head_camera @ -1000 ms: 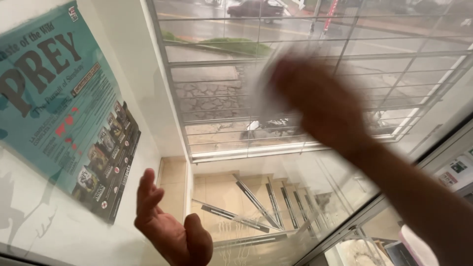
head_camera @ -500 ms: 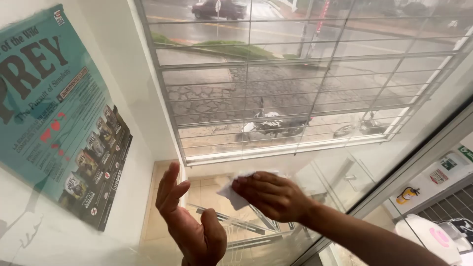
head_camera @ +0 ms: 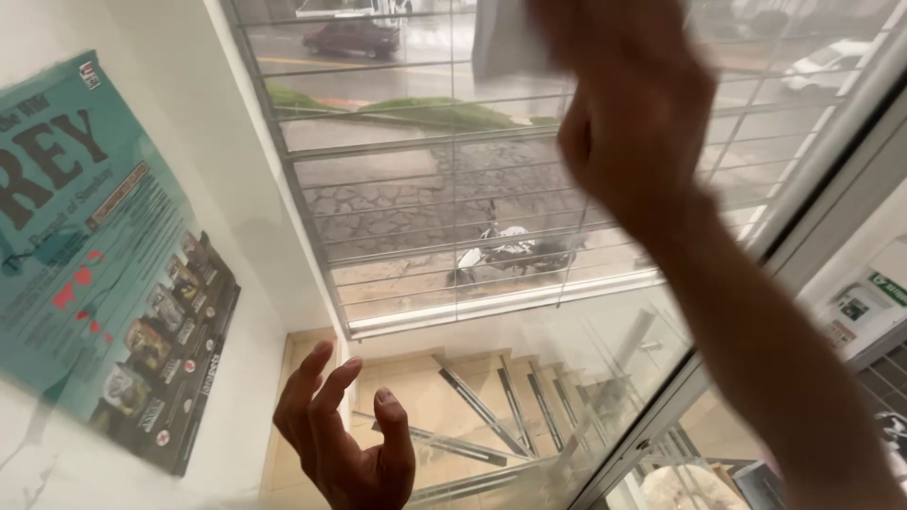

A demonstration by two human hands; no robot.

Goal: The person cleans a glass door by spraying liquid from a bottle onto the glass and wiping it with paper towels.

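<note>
My right hand (head_camera: 633, 113) is pressed against the glass pane (head_camera: 416, 217) near the top of the view, gripping a white cloth (head_camera: 505, 42) that sticks out to its left; hand and cloth are motion-blurred. My left hand (head_camera: 345, 439) hovers at the bottom centre, fingers spread and curled, holding nothing, close to the glass. Through the pane I see metal bars, a parked motorcycle (head_camera: 510, 253) and a paved street.
A teal poster (head_camera: 94, 255) hangs on the white wall at the left. A metal window frame (head_camera: 803, 246) runs diagonally at the right. A stairway (head_camera: 482, 406) lies beyond the glass, low in the view. A dark car (head_camera: 350, 38) is on the road outside.
My right hand with the cloth swept from the lower middle of the glass up to the top. My left hand dropped slightly and curled its fingers.
</note>
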